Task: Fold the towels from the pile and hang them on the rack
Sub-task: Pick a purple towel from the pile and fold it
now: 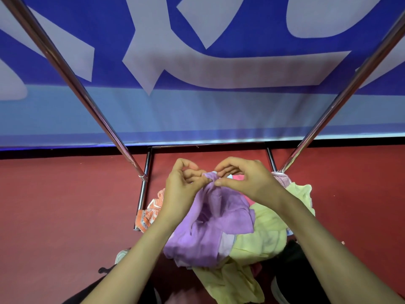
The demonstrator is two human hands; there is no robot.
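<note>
A purple towel (210, 224) hangs bunched from my two hands above the pile. My left hand (182, 189) pinches its top edge from the left. My right hand (243, 178) pinches the same edge from the right, thumb and fingers close to the left hand's. Below lies the pile: a pale yellow towel (260, 235), an orange patterned towel (151, 212) at the left, a bit of pink cloth (238, 178) behind my right hand. The metal rack's two chrome uprights, left (72, 84) and right (350, 93), rise on either side of me.
The rack's low base bars (208, 146) frame the pile on the red floor (65, 205). A blue and white banner (197, 106) covers the wall behind. A pink knitted cloth (281, 178) sits at the foot of the right upright. My dark shoes (285, 288) show at the bottom.
</note>
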